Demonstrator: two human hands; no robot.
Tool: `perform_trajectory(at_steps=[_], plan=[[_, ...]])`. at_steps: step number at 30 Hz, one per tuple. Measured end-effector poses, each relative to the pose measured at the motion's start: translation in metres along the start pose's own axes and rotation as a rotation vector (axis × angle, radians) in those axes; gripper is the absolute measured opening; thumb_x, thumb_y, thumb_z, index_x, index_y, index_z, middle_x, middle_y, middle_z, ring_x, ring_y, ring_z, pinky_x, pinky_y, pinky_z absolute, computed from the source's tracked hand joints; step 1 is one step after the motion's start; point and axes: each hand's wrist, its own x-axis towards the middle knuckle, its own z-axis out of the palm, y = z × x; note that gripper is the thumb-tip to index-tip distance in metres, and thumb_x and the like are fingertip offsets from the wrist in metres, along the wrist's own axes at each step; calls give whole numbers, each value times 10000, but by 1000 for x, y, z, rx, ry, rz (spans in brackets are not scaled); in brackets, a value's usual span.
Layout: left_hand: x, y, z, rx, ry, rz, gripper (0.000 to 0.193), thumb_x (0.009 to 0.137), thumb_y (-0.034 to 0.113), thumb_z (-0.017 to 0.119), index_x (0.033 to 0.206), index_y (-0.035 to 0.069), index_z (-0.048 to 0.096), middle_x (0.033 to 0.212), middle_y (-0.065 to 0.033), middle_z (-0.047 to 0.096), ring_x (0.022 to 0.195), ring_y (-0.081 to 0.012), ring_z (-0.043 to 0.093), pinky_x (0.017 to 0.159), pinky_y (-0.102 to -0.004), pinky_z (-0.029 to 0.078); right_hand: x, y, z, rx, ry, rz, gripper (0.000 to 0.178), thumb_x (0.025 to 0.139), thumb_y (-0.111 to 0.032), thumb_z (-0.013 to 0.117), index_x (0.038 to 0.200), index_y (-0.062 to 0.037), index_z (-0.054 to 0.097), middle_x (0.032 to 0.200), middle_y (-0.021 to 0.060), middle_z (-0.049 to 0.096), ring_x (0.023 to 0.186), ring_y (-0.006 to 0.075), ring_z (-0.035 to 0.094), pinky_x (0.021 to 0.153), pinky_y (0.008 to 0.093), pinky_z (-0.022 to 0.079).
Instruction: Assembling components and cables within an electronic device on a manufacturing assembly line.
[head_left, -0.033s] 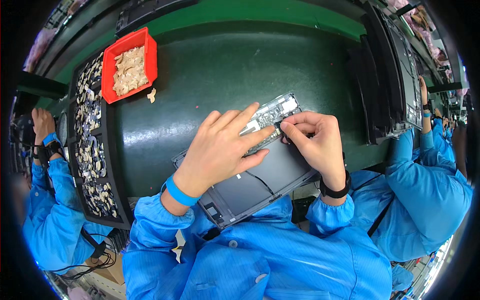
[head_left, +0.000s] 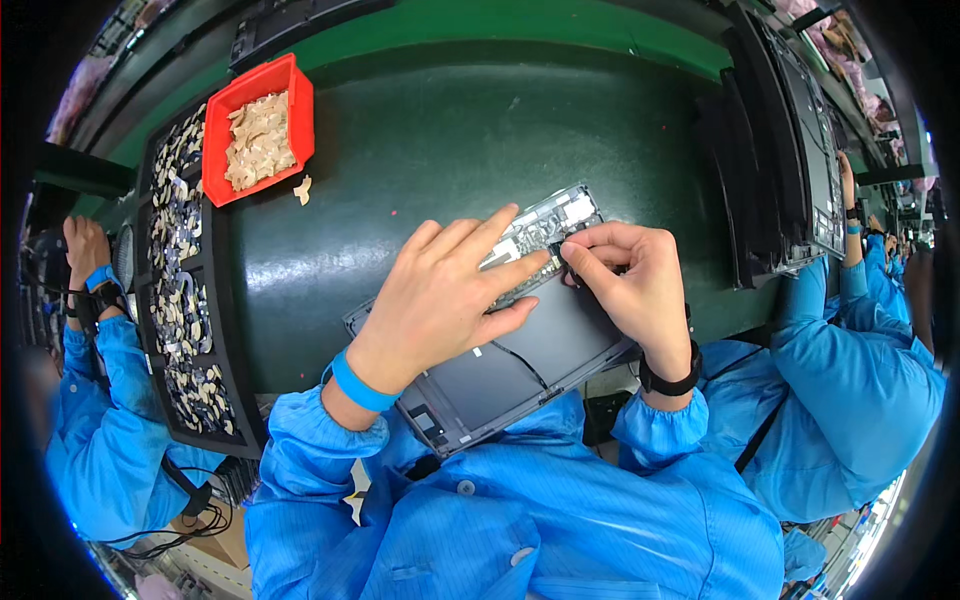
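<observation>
A dark open device chassis point(head_left: 520, 370) lies tilted on the green mat point(head_left: 420, 150) in front of me, its circuit board point(head_left: 560, 215) exposed at the far end. My left hand point(head_left: 450, 290) rests flat on the chassis with fingers spread, pressing near the board, and wears a blue wristband. Beside it, my right hand point(head_left: 635, 280) curls over the board's edge, thumb and forefinger pinched on a small dark part point(head_left: 568, 262). A thin black cable point(head_left: 520, 362) runs across the dark panel.
A red bin point(head_left: 218, 170) of beige pieces stands at the far left, with one loose beige piece point(head_left: 303, 187) beside it. A long black tray point(head_left: 180, 300) holds several small parts. Dark devices are stacked point(head_left: 790, 150) at the right. Co-workers in blue sit left point(head_left: 90, 420) and right point(head_left: 860, 370).
</observation>
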Motion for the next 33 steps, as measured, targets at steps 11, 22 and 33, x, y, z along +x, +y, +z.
perform_trajectory(at_steps=[11, 22, 33], plan=[[0, 0, 3, -1, 26, 14, 385, 831, 349, 802, 1199, 237, 789, 1408, -155, 640, 1039, -269, 669, 864, -380, 497, 0, -4, 1, -28, -18, -1, 153, 915, -75, 719, 933, 74, 745, 722, 115, 765, 651, 104, 713, 612, 250, 533], [13, 8, 6, 62, 38, 6, 386, 780, 361, 814, 1142, 228, 803, 1338, -151, 676, 982, -256, 675, 823, -362, 507, 5, -5, -9, -30, -133, -60, 135, 955, -61, 689, 993, 62, 729, 736, 117, 753, 690, 123, 721, 637, 273, 553], [36, 39, 25, -317, 188, 6, 273, 859, 218, 812, 1079, 59, 784, 1151, -155, 746, 1048, -286, 717, 859, -407, 532, -9, 2, -38, 275, -27, 8, 219, 1017, -46, 645, 1214, 39, 603, 950, 70, 727, 829, 82, 686, 672, 230, 576]])
